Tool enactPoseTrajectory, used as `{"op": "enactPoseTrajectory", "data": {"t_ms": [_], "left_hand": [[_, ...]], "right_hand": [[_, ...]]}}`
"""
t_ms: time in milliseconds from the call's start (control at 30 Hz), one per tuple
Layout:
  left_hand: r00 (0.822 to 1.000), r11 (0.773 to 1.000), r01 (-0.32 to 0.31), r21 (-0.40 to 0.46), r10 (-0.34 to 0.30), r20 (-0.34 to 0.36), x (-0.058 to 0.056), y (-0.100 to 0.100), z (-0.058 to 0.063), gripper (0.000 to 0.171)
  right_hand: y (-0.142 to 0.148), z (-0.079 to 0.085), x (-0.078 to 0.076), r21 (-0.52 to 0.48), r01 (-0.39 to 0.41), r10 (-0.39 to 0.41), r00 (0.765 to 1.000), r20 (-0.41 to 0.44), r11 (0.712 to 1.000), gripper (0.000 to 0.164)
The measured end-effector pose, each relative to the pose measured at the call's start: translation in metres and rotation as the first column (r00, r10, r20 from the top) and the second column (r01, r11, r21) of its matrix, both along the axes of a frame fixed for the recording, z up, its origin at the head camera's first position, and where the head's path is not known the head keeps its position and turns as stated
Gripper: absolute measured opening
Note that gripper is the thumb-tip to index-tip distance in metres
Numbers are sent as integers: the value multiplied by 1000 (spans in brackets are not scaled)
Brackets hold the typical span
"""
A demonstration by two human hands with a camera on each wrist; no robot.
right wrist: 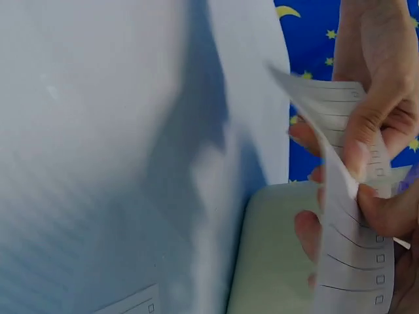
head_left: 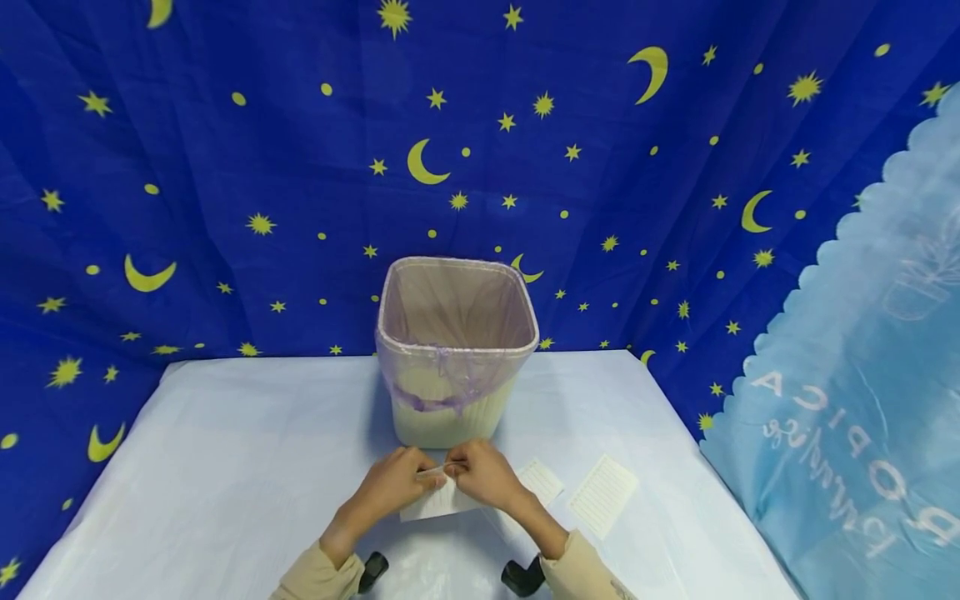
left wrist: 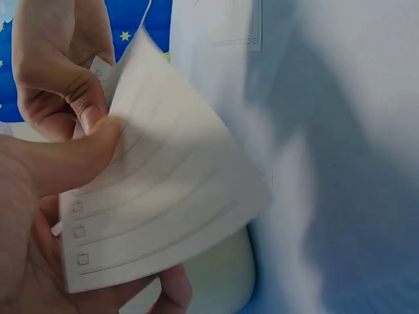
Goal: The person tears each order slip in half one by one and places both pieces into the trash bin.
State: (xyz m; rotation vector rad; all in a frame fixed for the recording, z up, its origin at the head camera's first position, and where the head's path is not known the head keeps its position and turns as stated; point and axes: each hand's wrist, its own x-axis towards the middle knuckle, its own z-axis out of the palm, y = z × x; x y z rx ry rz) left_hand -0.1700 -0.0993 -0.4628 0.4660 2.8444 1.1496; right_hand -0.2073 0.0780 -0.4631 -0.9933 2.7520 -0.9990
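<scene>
A lined paper sheet point(left wrist: 157, 176) with small checkboxes down one edge is held between both hands, in front of the bin. My left hand point(head_left: 397, 482) pinches it with the thumb on top and fingers underneath. Right beside it, my right hand point(head_left: 483, 473) pinches the same sheet, the two thumbs close together. Between the thumbs the paper point(right wrist: 340, 183) bends sharply, and its lower part hangs toward me in the head view. Whether it is torn at the thumbs I cannot tell.
A pale bin point(head_left: 450, 425) with a purple liner point(head_left: 480, 375) over its rim stands just beyond the hands. Two more lined sheets point(head_left: 603, 496) lie on the white-covered table point(head_left: 247, 467) at right. A starry blue curtain point(head_left: 300, 167) hangs behind; a light-blue cloth point(head_left: 862, 375) hangs at right.
</scene>
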Motion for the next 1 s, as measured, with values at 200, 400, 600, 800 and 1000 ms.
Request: {"op": "enactPoseTrajectory", "data": {"t_ms": [200,400,600,800,1000], "left_hand": [[998,999,-33,-27,34,60,0,0,-2,29],[996,996,-55,-68,60,62,0,1,-3,23],[999,996,-33,-88,35,20,0,1,-3,18],[1000,995,-12,-103,14,15,0,3,-4,11],[1000,992,-8,-128,8,0,0,4,-8,10]], "right_hand": [[-1,4,4,89,-25,33,996,-88,996,20],[1,13,8,174,-29,49,993,-112,984,15],[4,16,9,280,-19,70,982,-173,960,19],[2,10,10,266,-45,106,970,-220,963,25],[-1,5,10,292,-59,127,968,-218,955,28]]}}
